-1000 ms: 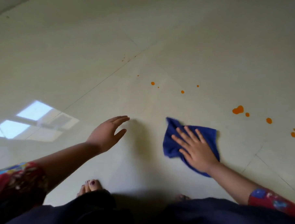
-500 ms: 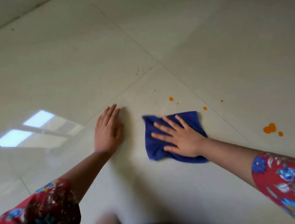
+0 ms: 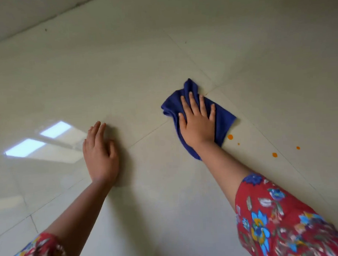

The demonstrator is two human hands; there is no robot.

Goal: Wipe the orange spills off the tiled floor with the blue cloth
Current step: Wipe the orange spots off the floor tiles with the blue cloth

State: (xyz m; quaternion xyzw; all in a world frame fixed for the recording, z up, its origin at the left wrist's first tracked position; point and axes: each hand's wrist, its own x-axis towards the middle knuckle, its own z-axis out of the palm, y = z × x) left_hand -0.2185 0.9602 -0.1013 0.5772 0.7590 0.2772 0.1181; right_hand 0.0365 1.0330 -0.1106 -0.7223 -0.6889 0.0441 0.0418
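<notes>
Head view: our right hand (image 3: 198,124) lies flat on the blue cloth (image 3: 223,115), fingers straight & spread, pressing it to the tiled floor (image 3: 122,62); no pinch, no curl round it. Cloth sits bunched where the grout lines cross, approx. mid-frame. Left hand (image 3: 100,154) is flat on bare tile, well apart from cloth, fingers straight, holding nothing; prob. bracing us.

Progress, as we judge it: partway. No orange shows beyond or left of cloth, but orange spills (image 3: 230,137) are left on its right. The biggest is just beside cloth's edge, w/ a tiny speck (image 3: 238,144) near it & 2 more drops (image 3: 274,155) further right. More may lie out of frame; can't tell.

Around: window reflection (image 3: 39,141) on glossy tile at left, floral sleeve (image 3: 284,219), wall base (image 3: 14,18) far off. Nothing seems to block the way to the drops.
</notes>
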